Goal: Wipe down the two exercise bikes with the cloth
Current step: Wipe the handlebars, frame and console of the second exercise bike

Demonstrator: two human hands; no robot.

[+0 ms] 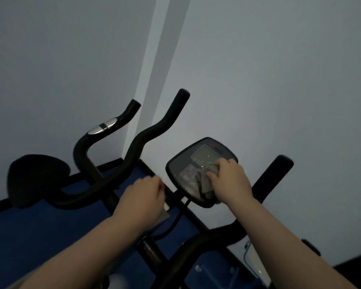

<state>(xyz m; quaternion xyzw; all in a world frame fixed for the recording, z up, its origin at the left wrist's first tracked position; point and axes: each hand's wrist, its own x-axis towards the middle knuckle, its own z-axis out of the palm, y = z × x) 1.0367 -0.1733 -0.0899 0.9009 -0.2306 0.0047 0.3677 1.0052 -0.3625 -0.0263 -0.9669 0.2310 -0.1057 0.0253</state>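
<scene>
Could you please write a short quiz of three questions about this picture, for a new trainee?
1. True or false: the right hand presses the cloth on the bike's display panel.
2. What does the left hand hold?
A. the cloth
B. a spray bottle
C. nothing that can be seen
3. Fill the gap: behind the black handlebar stands a plain pale ____.

Key:
1. True.
2. C. It hovers near the panel's left edge, fingers loosely curled.
3. Wall.
</scene>
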